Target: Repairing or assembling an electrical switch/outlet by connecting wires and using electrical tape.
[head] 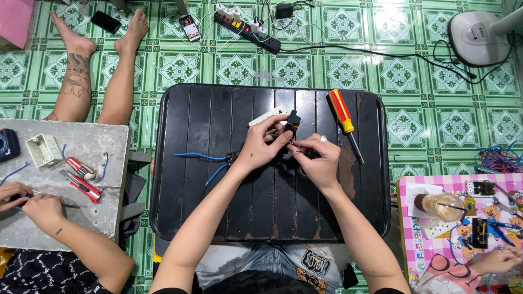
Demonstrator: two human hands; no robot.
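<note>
While both hands meet over the middle of the black slatted desk [218, 179], the left hand [260, 146] pinches a small black electrical part [293, 120] between thumb and fingertips, just beside a white switch plate [266, 116]. The right hand [317, 159] is curled closed around something small beneath it; what it is cannot be told. Blue wires [200, 158] trail leftward from the left wrist, and a red-and-yellow screwdriver [343, 121] lies just right of the hands.
</note>
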